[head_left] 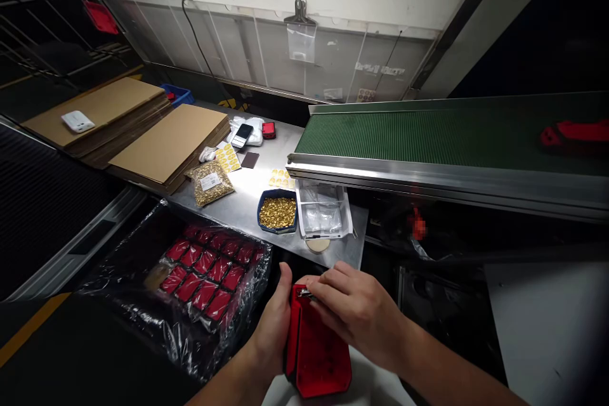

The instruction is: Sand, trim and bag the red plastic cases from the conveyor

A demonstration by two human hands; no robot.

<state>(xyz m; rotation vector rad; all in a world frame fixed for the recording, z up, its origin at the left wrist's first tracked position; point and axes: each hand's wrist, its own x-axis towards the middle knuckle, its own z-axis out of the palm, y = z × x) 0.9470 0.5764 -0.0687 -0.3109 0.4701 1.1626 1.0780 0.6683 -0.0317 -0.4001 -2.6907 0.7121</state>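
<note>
A red plastic box (326, 361) with black outer sides lies tilted over my lap, its inner side facing up. My left hand (271, 333) grips it along the left side, thumb raised. At the far end of the box, the fingers of my right hand (364, 307) pinch a small shiny metal piece (303, 292) against the rim. What exactly this piece is, I cannot make out. Just beyond my hands, on the metal table (238, 209), stand a dark blue tray of small gold-coloured parts (278, 213) and a white divided tray (351, 219) with clear plastic bags.
To the left, a carton lined with clear plastic (109, 273) holds rows of red boxes (204, 266). A bag of gold parts (209, 183) lies beside cardboard stacks (169, 139). A green conveyor belt (380, 136) runs off right, carrying a red object (578, 135).
</note>
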